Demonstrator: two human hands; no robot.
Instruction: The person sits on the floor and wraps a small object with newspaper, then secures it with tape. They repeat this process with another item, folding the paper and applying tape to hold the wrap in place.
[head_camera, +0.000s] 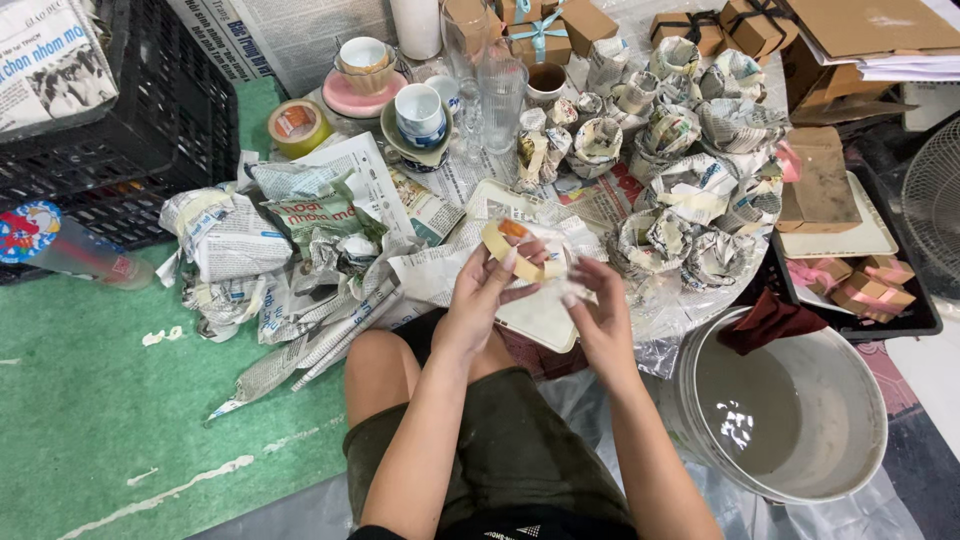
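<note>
Left hand (478, 300) grips a roll of masking tape (515, 250) above the lap; right hand (597, 318) pinches its free end, near the newspaper-wrapped bundles (690, 190). Roll is light and stiff (strip tears easily); best held by the rim.

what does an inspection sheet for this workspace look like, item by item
surface: green mat on the floor, with clear plastic sheeting under the person's knees
job's things: roll of masking tape in the left hand; right hand pulling its free end
clutter: newspaper-wrapped bundles, crumpled newspaper, cups on saucers, drinking glasses, a second tape roll
grippers: both hands bare, fingers pinching the tape
cables: nothing seen
surroundings: black crate, white bucket, small ribboned gift boxes, part of a fan
</note>
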